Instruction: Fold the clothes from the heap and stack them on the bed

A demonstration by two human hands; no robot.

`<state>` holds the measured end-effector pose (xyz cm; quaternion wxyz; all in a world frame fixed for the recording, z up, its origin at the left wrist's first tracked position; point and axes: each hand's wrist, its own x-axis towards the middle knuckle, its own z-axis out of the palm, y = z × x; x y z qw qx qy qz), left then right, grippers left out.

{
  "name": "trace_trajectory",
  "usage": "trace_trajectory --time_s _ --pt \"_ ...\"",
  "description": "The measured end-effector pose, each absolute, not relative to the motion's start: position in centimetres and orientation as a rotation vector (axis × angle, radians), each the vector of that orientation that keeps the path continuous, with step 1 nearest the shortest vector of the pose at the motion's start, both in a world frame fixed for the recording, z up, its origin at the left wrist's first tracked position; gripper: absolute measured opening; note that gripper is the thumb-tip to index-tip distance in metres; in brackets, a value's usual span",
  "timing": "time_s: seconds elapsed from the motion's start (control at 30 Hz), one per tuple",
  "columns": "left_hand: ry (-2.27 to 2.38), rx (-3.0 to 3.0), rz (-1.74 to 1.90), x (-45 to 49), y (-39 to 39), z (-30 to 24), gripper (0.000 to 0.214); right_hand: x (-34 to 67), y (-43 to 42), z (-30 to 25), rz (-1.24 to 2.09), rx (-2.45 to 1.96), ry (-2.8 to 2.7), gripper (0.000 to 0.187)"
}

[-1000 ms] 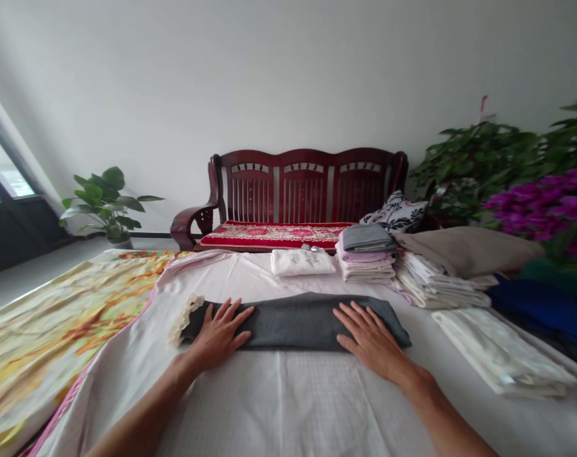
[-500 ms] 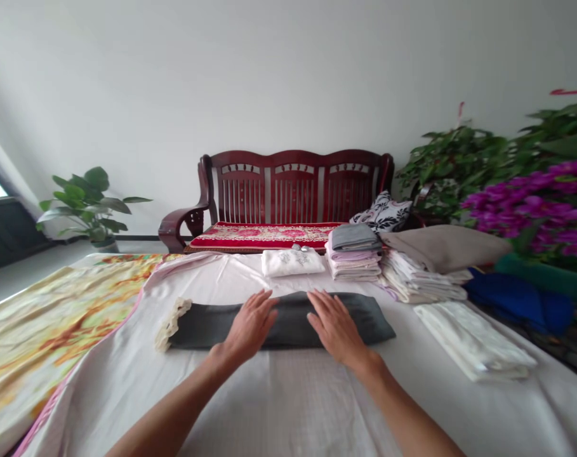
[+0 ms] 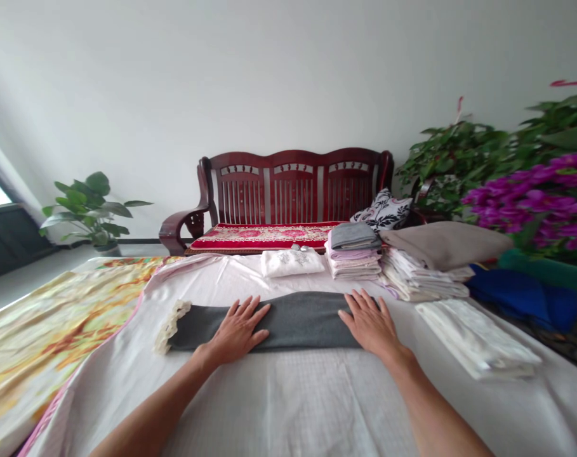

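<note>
Grey folded cloth [image 3: 302, 320] lies crosswise on the white sheet [image 3: 317, 400], with the left hand [image 3: 238, 330] flat toward its 9 o'clock side, the right hand [image 3: 371, 324] flat on its 3 o'clock end, fingers spread and grasping nothing, and folded stacks [image 3: 355, 257] at 1 o'clock.

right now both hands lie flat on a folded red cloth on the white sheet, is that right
Not quite. The head view shows the left hand and the right hand flat on a folded dark grey cloth, not a red one, on the white sheet.
</note>
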<state>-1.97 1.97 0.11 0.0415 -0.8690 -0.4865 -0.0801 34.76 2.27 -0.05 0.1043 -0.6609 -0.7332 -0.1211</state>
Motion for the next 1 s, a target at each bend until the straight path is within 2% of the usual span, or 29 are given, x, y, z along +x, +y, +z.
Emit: trace_trajectory --time_s 0.23,0.43,0.63,0.83,0.93,1.0 --pt "-1.784 -2.457 -0.255 -9.5 -0.7 -0.2 0.059 36.2 2.4 -0.2 -0.352 -2.037 -1.949 0.055" --pt "-1.909 -2.377 -0.355 -9.7 -1.7 -0.2 0.058 38.4 2.4 0.5 -0.185 -2.204 -1.680 0.055" --pt "-1.842 -2.415 -0.514 -3.2 -1.0 1.5 0.045 39.6 2.0 1.7 -0.025 -2.226 -1.694 0.048" --pt "-1.581 -2.608 -0.623 6.5 1.3 2.9 0.051 39.4 2.0 2.7 0.175 -2.215 -1.479 0.053" --pt "-1.507 -2.696 -0.606 9.5 2.3 1.9 0.060 39.8 2.3 2.5 0.392 -1.948 -1.364 0.045" --pt "-1.486 -2.763 -0.554 10.4 2.6 0.9 0.063 40.2 2.5 2.4 0.673 -1.714 -1.248 0.035"
